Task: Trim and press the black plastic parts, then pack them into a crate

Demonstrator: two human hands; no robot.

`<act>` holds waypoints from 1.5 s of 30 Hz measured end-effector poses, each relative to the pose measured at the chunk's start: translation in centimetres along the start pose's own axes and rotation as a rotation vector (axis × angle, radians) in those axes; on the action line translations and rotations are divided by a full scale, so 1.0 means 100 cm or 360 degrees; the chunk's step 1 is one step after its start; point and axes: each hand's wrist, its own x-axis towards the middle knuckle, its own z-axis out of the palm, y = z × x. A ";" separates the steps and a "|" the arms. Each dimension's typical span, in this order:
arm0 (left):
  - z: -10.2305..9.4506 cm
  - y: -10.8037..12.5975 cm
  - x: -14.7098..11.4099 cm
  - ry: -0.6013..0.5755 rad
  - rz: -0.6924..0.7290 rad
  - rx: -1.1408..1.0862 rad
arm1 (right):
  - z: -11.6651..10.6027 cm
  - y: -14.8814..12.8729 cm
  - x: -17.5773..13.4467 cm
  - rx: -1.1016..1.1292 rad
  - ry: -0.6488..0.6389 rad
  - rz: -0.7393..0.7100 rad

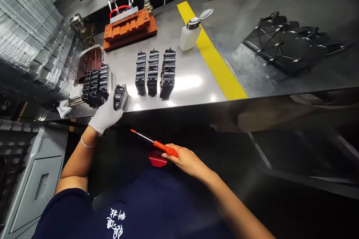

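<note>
My left hand [106, 115], in a white glove, is closed around a black ribbed plastic part [120, 97] at the front edge of the metal bench. Just left of it stands a group of similar black parts [97, 82]. My bare right hand [186, 160] grips a red-handled screwdriver [165, 148] below the bench edge. Its thin shaft ends in a red tip, pointing up and left toward my gloved hand and apart from the part. Several more black parts [153, 71] stand in a row on the bench, right of my left hand.
An orange fixture [130, 30] with metal clamps sits at the back. A white dispenser bottle [189, 37], its metal lid raised, stands beside a yellow tape strip [217, 63]. Bagged black parts [277, 44] lie at right. Clear plastic trays [28, 33] are stacked at left.
</note>
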 end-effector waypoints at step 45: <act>0.074 -0.205 -0.084 -0.0037 -0.0523 -0.0413 | 0.019 -0.033 0.029 -0.0405 -0.0311 0.0083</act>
